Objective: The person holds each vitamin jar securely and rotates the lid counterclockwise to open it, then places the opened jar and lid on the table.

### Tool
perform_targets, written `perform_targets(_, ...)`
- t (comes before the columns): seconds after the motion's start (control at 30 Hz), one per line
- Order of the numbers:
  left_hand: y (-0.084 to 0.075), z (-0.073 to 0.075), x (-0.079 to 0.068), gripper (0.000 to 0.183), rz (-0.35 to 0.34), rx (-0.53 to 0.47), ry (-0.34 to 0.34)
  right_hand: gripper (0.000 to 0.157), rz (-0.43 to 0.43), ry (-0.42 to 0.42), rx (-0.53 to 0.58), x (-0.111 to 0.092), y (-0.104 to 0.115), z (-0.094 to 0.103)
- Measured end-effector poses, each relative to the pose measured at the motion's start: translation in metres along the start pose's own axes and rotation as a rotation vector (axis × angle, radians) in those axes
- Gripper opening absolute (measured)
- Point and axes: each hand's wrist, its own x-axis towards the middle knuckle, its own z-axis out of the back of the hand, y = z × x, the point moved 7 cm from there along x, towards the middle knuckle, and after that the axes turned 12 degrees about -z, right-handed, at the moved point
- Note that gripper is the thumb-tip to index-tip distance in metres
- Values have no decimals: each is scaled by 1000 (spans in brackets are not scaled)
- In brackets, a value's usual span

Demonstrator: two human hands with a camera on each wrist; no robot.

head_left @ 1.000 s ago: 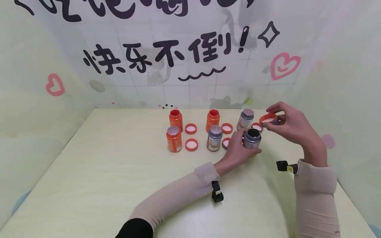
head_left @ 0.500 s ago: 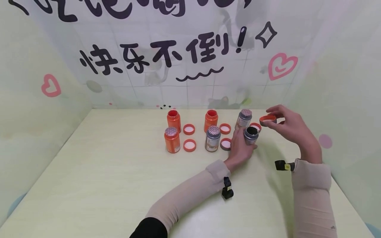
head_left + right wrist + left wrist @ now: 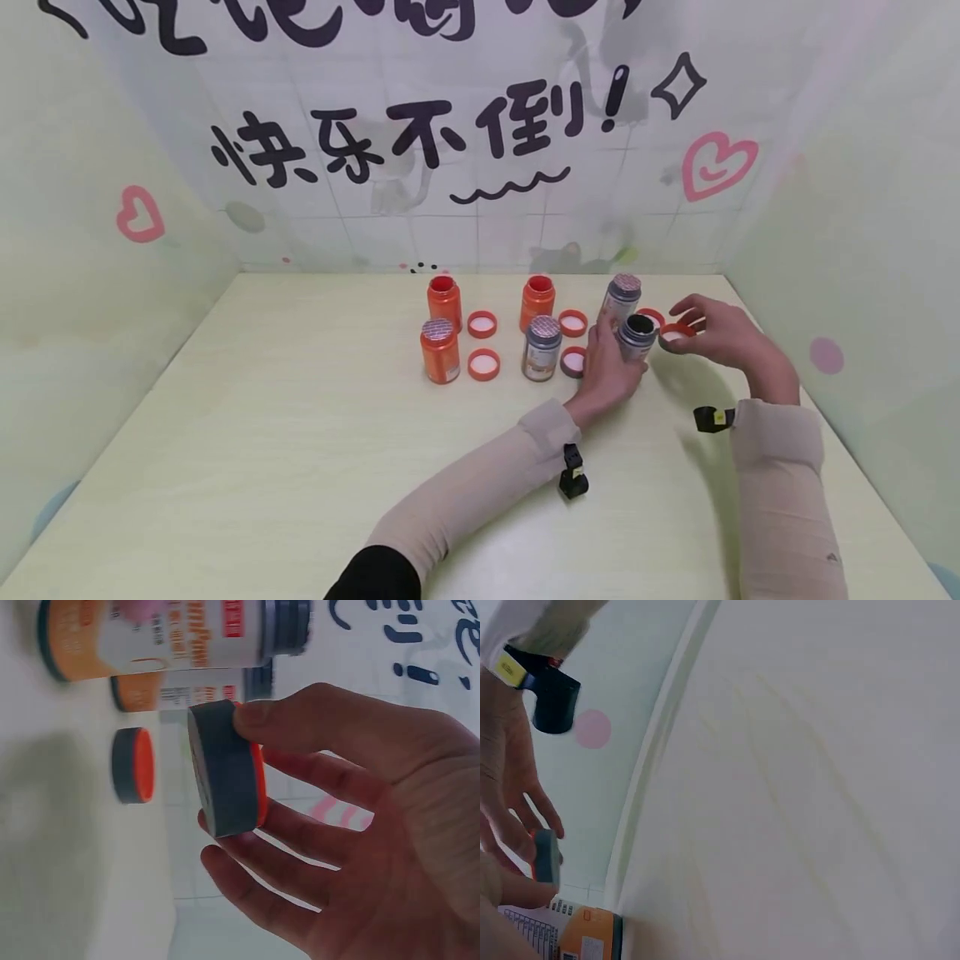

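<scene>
In the head view, my left hand [image 3: 606, 371] grips a grey bottle [image 3: 634, 348] by its left side; its uncovered mouth is dark inside. Just right of that bottle, my right hand [image 3: 723, 335] pinches a bottle cap [image 3: 677, 335], red inside and dark grey outside. The right wrist view shows this cap [image 3: 229, 772] between thumb and fingers, apart from the bottle. Behind my left hand stands another grey bottle [image 3: 624, 288] with a foil seal, partly hidden. A second cap [image 3: 651, 316] lies on the table beside it.
To the left stand two uncapped orange bottles [image 3: 444, 304] [image 3: 537, 302], a foil-sealed orange bottle [image 3: 440, 354] and a foil-sealed grey bottle [image 3: 541, 350]. Several caps [image 3: 483, 364] lie beside them, inner side up. Walls close off the pale table [image 3: 300, 433] at back and sides.
My right hand has come lower and nearer with the cap. My left hand has shifted right around the grey bottle, which has moved slightly back.
</scene>
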Motion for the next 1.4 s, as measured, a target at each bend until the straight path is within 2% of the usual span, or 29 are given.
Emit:
perform_targets(0.13,-6,8,-12,79,48,-92,-12,55,-4,24,-17,12,-11,-12)
perform_targets(0.23,-13,10,-23,72,80,-165,8,54,-14,34,-24,17,-19,-18)
perform_targets(0.4,-21,15,-44,58,95,-239,72,53,-38,71,-13,21,-27,-30)
perform_targets(0.6,-24,33,-65,48,124,-240,167,53,-23,107,-9,23,-27,-40)
perform_targets(0.7,-27,45,-72,45,102,-216,235,54,-30,121,-21,23,-25,-39)
perform_targets(0.8,-32,60,-78,41,5,-239,288,56,-46,136,-38,22,-25,-36)
perform_targets(0.87,-37,74,-79,39,-100,-302,286,55,-47,134,-53,21,-25,-32)
perform_targets(0.97,-42,100,-78,35,-259,-442,237,52,-38,114,-68,19,-25,-28)
perform_targets(1.03,-42,120,-76,33,-322,-494,198,51,-33,94,-76,18,-24,-25)
perform_targets(1.17,-33,166,-70,24,-352,-502,120,52,-28,59,-81,15,-22,-21)
perform_targets(1.27,-24,206,-63,19,-378,-450,35,50,-10,33,-84,13,-20,-17)
perform_targets(1.4,-6,259,-52,18,-403,-336,-121,47,15,-3,-93,9,-16,-9)
